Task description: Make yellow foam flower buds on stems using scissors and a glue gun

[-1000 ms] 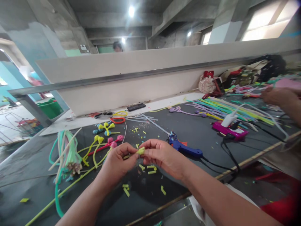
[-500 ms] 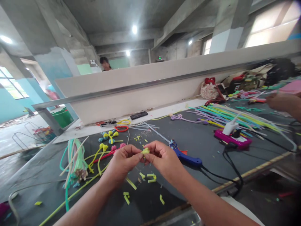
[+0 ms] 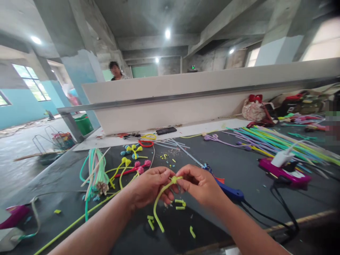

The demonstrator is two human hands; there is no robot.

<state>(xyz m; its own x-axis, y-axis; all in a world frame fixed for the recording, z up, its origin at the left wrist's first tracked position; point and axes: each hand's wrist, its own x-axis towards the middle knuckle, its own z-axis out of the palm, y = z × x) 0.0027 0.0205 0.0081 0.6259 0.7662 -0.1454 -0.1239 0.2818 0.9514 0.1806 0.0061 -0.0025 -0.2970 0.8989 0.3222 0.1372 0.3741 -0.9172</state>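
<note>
Over the dark tabletop, a yellow-green pipe cleaner [image 3: 157, 205] is held up between my hands, its top bunched into a small knot and its long tail curving down. My right hand [image 3: 199, 184] pinches the knotted end between thumb and fingertips. My left hand [image 3: 151, 186] is closed at the other side of the knot, thumb and forefinger against it, the lower fingers loosely curled behind the stem. Short yellow-green offcuts [image 3: 180, 208] lie below the hands. A blue glue gun [image 3: 231, 191] lies just beyond my right hand, a clear glue stick in its back.
Left stands a bundle of pastel pipe cleaners [image 3: 95, 173], near finished yellow and pink knotted pieces [image 3: 138, 166]. A magenta power strip [image 3: 284, 171] with cables and a spread of coloured stems [image 3: 265, 141] occupy the right. A phone [image 3: 166, 130] lies by the white partition [image 3: 170, 109].
The view has shifted, so the table appears further right. My hands have turned the yellow-green piece; its long tail now shows hanging down. The hand at the far right has mostly left view.
</note>
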